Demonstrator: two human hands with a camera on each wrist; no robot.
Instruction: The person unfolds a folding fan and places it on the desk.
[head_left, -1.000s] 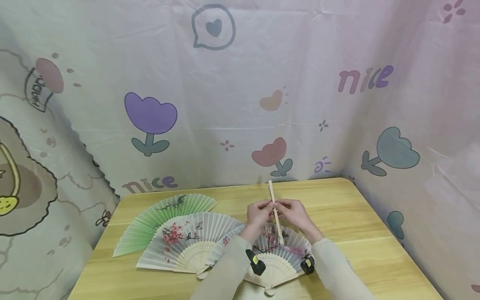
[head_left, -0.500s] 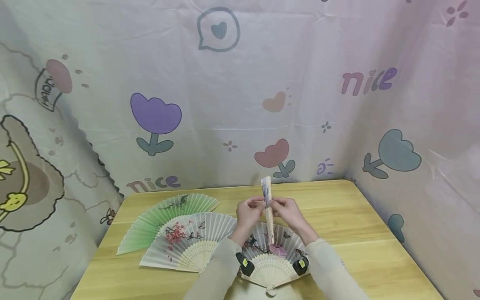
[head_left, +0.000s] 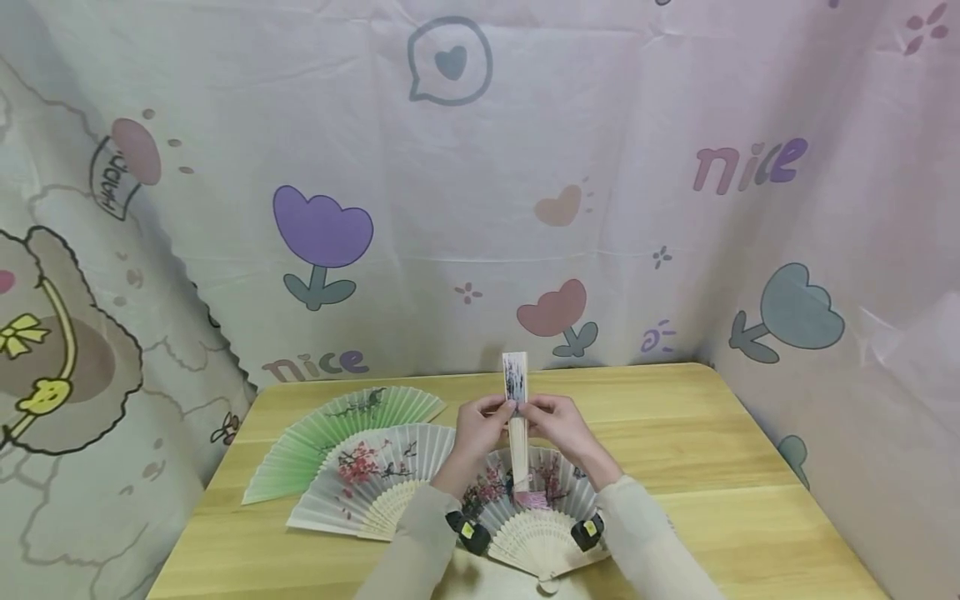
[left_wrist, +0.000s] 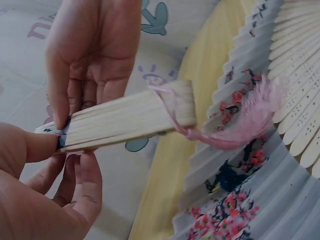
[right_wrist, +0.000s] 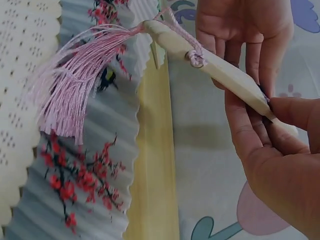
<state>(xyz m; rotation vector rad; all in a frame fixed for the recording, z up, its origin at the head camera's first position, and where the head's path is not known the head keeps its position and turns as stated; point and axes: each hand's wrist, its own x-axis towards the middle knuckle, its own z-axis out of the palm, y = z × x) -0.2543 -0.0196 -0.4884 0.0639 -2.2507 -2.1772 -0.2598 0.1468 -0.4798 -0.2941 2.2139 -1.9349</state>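
Both hands pinch a folded hand fan (head_left: 519, 454) at its middle, thumbs on the near face. My left hand (head_left: 480, 429) grips its left edge and my right hand (head_left: 557, 427) its right edge. The fan stands nearly upright in the head view, printed cloth end up and bare wooden ribs (left_wrist: 135, 117) down. A pink tassel (right_wrist: 82, 85) hangs by a knotted cord from the rib end. Beneath the hands, a spread grey fan with red blossoms (head_left: 592, 492) lies on the table, its pale pierced ribs (head_left: 540, 537) toward me. The sleeves partly cover it.
To the left lie a spread white fan with red blossoms (head_left: 360, 467) and, behind it, a green fan (head_left: 300, 454), overlapping each other. The wooden table (head_left: 720, 467) ends at a printed cloth backdrop (head_left: 450, 167) behind and at both sides.
The held fan has turned from edge-on so its printed face shows, and it has shifted left with both hands. The spread fans stay on the table.
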